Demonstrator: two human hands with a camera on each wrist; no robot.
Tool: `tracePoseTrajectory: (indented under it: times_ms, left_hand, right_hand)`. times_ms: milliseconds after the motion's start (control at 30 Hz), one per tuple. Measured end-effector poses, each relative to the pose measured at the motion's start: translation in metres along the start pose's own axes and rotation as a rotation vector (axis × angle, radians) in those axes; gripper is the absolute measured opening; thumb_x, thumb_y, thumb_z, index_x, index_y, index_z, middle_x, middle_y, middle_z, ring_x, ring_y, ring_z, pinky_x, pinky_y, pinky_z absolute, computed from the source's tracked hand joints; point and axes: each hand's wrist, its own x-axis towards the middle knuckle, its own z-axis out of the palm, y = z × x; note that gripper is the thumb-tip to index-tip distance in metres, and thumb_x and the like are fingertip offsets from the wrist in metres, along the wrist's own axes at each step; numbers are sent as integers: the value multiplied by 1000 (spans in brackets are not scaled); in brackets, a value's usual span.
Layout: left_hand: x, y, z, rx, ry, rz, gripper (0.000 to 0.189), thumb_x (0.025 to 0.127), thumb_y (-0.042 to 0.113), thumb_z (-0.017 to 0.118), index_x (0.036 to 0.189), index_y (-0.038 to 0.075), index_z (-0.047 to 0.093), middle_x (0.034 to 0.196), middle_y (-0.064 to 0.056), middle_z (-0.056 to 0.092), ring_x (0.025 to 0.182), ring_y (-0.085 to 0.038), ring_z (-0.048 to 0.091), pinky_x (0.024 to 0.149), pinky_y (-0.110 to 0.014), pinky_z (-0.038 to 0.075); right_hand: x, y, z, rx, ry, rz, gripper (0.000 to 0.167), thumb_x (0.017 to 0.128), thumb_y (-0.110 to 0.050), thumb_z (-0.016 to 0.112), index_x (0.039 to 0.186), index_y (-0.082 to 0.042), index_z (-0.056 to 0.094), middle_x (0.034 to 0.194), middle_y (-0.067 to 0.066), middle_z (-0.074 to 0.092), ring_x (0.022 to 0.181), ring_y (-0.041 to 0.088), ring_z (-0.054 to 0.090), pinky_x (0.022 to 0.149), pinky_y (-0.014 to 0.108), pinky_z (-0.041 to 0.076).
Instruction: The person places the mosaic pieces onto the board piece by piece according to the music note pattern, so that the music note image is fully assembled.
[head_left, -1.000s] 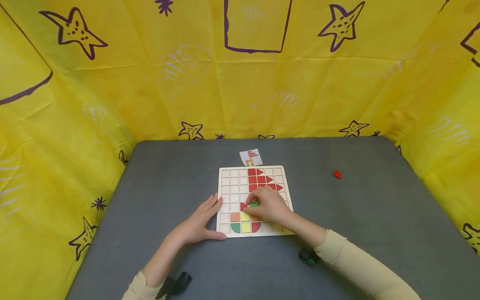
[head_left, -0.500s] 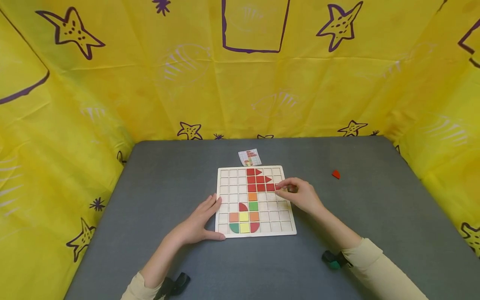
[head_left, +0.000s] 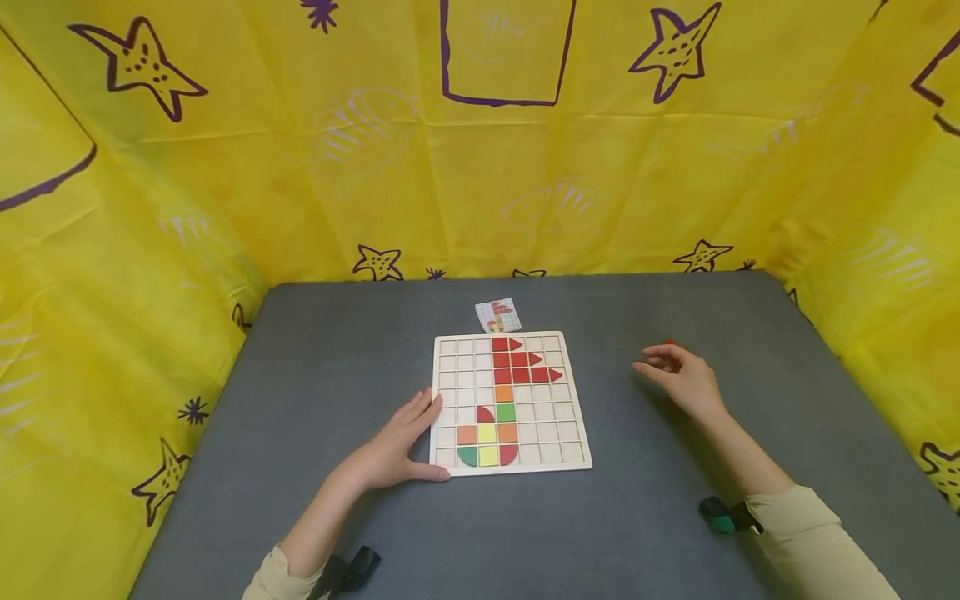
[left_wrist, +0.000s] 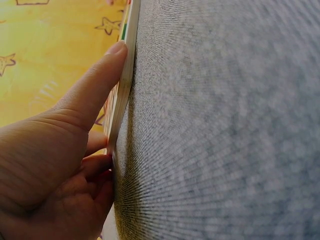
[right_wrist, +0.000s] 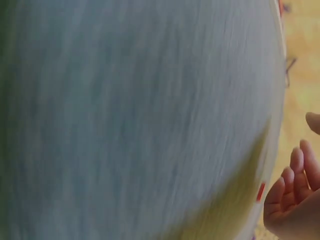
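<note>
The wooden grid board (head_left: 540, 429) lies flat on the table with red, orange, green and yellow pieces set in its squares. At its near left corner my left hand (head_left: 393, 446) rests, fingers along the left edge and thumb on the front edge. The left wrist view shows that thumb (left_wrist: 95, 87) stretched along the board's side (left_wrist: 127, 65). To the right of the board, my right hand (head_left: 682, 385) hovers with bent fingers, thumb apart from them and nothing between. A red quarter-round piece (right_wrist: 261, 191) lies on the table by its fingers, mostly hidden in the head view.
A small printed pattern card (head_left: 498, 315) lies just behind the board. The grey table (head_left: 360, 350) meets a yellow patterned cloth (head_left: 480, 200) at the back and sides. Each wrist wears a dark camera strap.
My right hand has gone from the middle of the board to its right edge, then across to the loose red piece. A red triangle shows in the third row. The left hand stays put.
</note>
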Motion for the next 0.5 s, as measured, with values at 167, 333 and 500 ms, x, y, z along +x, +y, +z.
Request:
tracePoseTrajectory:
  times_ms: [167,333,500]
  left_hand:
    - [0,0,0,1,6,13,109,73,43,84,155,6,22,162,-15,10,148,-34,6,111,-57,24]
    - [0,0,0,2,12,18,108,74,43,84,154,5,23,162,-16,11,148,-35,7,111,-57,23]
    - [-1,0,0,1,15,30,107,74,43,83,154,4,24,161,-18,12,148,-37,7,111,-58,23]
  right_hand:
    - [4,19,-20,-40,25,30,47,91,-41,68,120,-5,65,107,13,65,77,12,53,64,26,41]
    - [10,32,-31,-48,-21,60,54,92,-39,66,127,2,57,115,24,61,98,34,55,78,41,43]
    - [20,38,-33,-96,-87,33,53,94,-35,65,128,5,57,118,29,60,104,43,54,84,54,41]
